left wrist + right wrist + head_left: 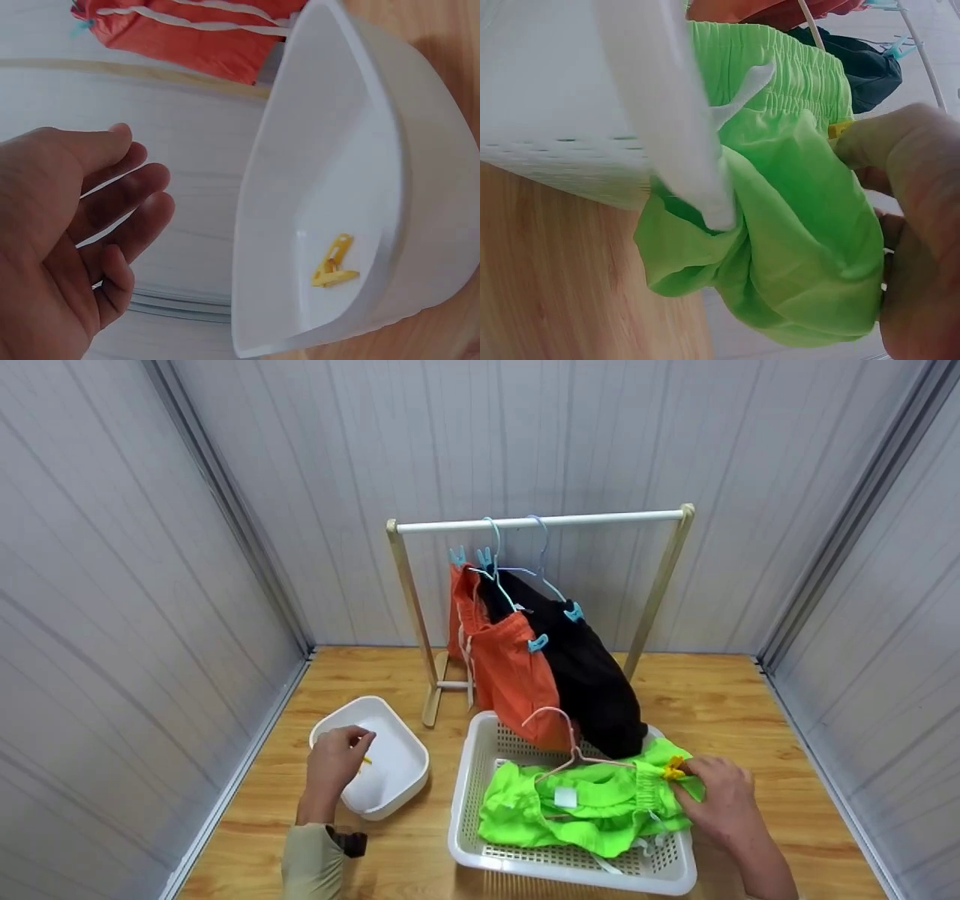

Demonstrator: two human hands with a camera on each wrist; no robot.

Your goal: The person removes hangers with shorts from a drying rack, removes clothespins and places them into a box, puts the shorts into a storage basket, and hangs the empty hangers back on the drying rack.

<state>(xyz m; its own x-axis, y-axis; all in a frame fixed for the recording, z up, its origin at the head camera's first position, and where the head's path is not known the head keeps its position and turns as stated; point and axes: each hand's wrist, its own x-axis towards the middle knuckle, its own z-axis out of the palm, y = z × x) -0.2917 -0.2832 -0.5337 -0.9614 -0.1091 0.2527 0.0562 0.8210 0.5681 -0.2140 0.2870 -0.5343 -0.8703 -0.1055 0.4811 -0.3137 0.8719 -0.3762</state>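
Note:
Bright green shorts point(600, 802) with a gathered waistband lie in a white slatted basket point(466, 840), a pink hanger point(575, 750) across their waist. At the waistband's right end, my right hand point(724, 799) pinches a yellow clothes peg point(674, 768) between thumb and fingers. In the right wrist view the hand covers most of that peg point(840, 129). Over a white bin point(405, 769) on the left hovers my left hand point(337, 761), holding nothing, its fingers loosely bent. Another yellow peg point(334, 266) lies inside the bin in the left wrist view.
Behind the basket stands a small rack with a white rail point(607, 519) and wooden legs. Orange shorts point(510, 660) and a black garment point(592, 675) hang there from hangers with blue pegs point(538, 643). Grey panel walls enclose the wooden floor point(360, 667).

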